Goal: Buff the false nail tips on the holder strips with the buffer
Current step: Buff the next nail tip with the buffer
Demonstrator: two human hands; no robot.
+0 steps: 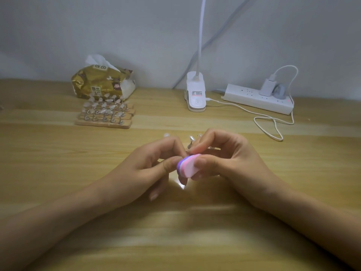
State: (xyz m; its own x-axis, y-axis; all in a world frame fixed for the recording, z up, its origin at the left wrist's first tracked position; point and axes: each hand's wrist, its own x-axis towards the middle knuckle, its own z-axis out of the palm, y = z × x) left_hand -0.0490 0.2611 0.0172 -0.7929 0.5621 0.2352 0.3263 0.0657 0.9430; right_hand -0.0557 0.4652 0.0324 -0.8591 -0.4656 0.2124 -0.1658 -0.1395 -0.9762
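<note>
While in right hand [230, 159], buffer [186, 168] diagonally near-left

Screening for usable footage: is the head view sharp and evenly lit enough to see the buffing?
Head view: dim, flat light; near table blurred; its far edge curves with the wide lens; a glare patch below the buffer; buffer in the right hand reads clearly, strip in the left hand mostly hidden.

Plain grey-white wall [136, 26] behind. Light wooden table [58, 163] with pale grain bands. White clip lamp [195, 94] at back, neck rising out of frame. White power strip [254, 98] by wall, charger [266, 87] plugged in, cable [269, 126] looped on tabletop. Gold tissue pack [103, 83] back left.
</note>
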